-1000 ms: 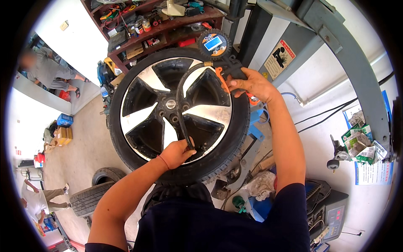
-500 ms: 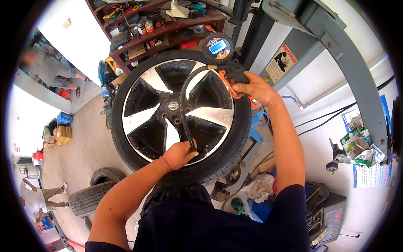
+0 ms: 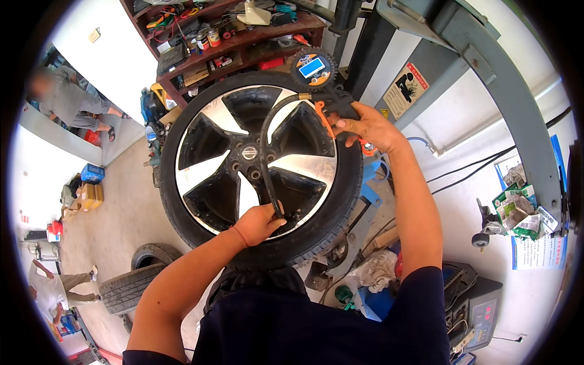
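A tyre on an alloy wheel with black and silver spokes lies flat in front of me, its black tyre [image 3: 176, 213] surrounding the wheel rim [image 3: 304, 167]. My right hand [image 3: 372, 126] is closed around the black handle of a tyre inflator gun [image 3: 340, 104], beside its orange lever [image 3: 324, 118]. On the gun sits a round gauge [image 3: 314, 68] with a lit screen. A black hose [image 3: 265, 140] arcs from the gun across the wheel. My left hand [image 3: 260, 224] pinches its lower end at the rim's near edge; the fingers hide the tip.
A dark red shelf [image 3: 243, 45] with tools stands beyond the wheel. Grey metal machine arms [image 3: 517, 103] rise at right. Loose tyres [image 3: 131, 287] are on the floor at left. Two people [image 3: 79, 100] are farther off at left. A control box [image 3: 483, 313] stands at lower right.
The orange lever has swung slightly away from the gun's handle, and my right fingers have loosened a little. Figures on the gauge screen show more clearly. My left hand keeps its place.
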{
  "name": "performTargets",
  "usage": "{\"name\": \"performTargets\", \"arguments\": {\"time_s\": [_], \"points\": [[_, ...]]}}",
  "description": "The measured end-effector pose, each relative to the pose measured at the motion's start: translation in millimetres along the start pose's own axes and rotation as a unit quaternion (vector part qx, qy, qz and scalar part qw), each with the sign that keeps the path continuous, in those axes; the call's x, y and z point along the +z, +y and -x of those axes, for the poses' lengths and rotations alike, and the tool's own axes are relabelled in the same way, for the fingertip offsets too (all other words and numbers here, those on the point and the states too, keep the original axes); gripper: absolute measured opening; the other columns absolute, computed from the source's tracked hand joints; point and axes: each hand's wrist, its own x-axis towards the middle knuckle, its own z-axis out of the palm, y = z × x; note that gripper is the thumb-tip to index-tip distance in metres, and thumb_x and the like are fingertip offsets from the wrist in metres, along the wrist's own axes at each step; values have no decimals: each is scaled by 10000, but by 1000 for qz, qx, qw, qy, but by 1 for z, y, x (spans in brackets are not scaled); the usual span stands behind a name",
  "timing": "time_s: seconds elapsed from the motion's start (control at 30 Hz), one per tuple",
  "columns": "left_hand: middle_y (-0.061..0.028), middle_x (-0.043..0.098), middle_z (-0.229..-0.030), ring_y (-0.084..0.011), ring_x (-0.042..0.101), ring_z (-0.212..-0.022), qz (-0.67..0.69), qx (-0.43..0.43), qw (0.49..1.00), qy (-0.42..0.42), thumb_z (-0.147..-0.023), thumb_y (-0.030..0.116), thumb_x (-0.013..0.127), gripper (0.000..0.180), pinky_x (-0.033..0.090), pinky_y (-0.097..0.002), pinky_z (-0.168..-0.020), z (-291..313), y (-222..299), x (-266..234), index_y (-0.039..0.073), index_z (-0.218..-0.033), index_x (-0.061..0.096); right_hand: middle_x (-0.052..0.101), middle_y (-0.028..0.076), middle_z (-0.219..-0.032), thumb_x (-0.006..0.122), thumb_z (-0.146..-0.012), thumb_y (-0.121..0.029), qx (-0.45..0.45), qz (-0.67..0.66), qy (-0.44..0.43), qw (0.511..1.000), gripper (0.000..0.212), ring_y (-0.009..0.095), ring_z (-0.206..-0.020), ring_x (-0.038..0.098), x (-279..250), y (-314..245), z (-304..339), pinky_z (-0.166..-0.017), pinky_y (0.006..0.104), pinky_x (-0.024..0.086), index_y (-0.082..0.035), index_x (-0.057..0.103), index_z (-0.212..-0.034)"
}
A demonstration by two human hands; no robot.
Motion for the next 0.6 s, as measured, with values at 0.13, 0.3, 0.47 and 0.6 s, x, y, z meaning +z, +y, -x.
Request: {"name": "performTargets", "arguments": {"time_s": [0.13,0.3,0.47,0.6], "points": [[-105,575,-661,-265,592,-608,-2,2,1000,5,-932,172,695,179,451,-381,-603,2,1,0,61,-973,560,668,82,-1116,797,-867,-387,-4,-3,-2,1000,614,185,-984,645,1,-2,1,-743,323,588,-32,576,-1317],[-111,571,-665,-274,588,-609,0,7,1000,4,-931,170,696,179,448,-384,-604,0,1,1,59,-963,559,668,79,-1108,795,-870,-378,-3,-7,-1,1000,593,185,-990,645,0,-1,1,-752,324,590,-34,584,-1305],[-113,568,-660,-286,593,-615,0,15,1000,10,-929,176,698,177,445,-389,-600,-2,3,2,65,-962,564,671,71,-1093,789,-877,-357,0,-9,-6,1000,536,183,-996,647,-3,0,-1,-751,333,589,-35,603,-1262],[-109,590,-697,-270,601,-611,-2,-17,1000,1,-922,166,711,212,457,-389,-610,0,3,-6,51,-999,552,674,70,-1106,780,-886,-331,-3,-9,-8,1000,502,181,-1012,646,4,-1,-3,-741,328,589,-35,602,-1250]]}}
